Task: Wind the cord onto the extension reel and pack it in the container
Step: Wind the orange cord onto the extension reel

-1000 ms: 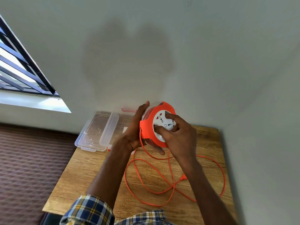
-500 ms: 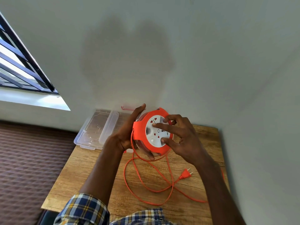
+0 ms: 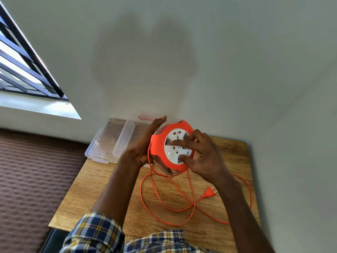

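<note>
An orange extension reel (image 3: pixel 160 145) with a white socket face is held above the wooden table (image 3: pixel 102 189). My left hand (image 3: pixel 145 143) grips its orange body from the left and behind. My right hand (image 3: pixel 202 154) has its fingertips pressed on the white socket disc. The orange cord (image 3: pixel 164 203) hangs from the reel and lies in loose loops on the table, ending in an orange plug (image 3: pixel 208 193). A clear plastic container (image 3: pixel 109 143) stands at the table's far left corner, partly behind my left hand.
White walls close in behind and on the right of the table. A barred window (image 3: pixel 23 70) sits at the upper left. A brown patterned surface (image 3: pixel 32 179) lies left of the table. A pink clip (image 3: pixel 145 118) of the container shows behind my left hand.
My right hand has turned the white disc, and the fingers have shifted on it. The cord loops on the table have shrunk and the plug has slid nearer the reel.
</note>
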Available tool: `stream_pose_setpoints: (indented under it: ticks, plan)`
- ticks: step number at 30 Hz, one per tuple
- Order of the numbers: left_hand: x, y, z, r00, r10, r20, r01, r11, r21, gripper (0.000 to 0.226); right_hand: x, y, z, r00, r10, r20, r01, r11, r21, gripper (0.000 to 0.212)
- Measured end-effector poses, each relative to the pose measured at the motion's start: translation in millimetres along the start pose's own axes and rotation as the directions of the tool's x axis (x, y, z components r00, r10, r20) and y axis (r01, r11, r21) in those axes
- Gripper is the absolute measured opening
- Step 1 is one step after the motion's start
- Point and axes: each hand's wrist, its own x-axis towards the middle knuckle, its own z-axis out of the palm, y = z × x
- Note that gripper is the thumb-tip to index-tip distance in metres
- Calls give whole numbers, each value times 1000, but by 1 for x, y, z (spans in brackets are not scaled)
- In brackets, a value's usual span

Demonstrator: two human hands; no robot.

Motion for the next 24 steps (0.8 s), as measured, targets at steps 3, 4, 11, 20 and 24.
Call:
stream_pose_setpoints:
  ticks: [3, 4, 11, 20, 24]
  plan:
    - [4, -2, 4, 999, 43, -13, -43, 999, -14, 72, -1, -8, 2, 988, 124, -87, -115, 988, 105, 59]
    - [6, -2, 6, 998, 62, -20, -63, 998, -31, 71, 0, -13, 5, 973, 174, -149, -154, 979, 137, 60]
    - [12, -1, 13, 995, 95, -32, -97, 995, -35, 73, 10, -27, 8, 906, 350, -239, -320, 935, 156, 62]
    - [5, 6, 2, 995, 53, 87, -42, 992, -117, 67, 3, -1, -11, 1000, -14, -22, 15, 999, 49, 58]
    - [4, 6, -4, 993, 1, 118, 7, 998, -62, 67, 7, -10, -12, 996, -71, 55, 75, 993, -88, 67]
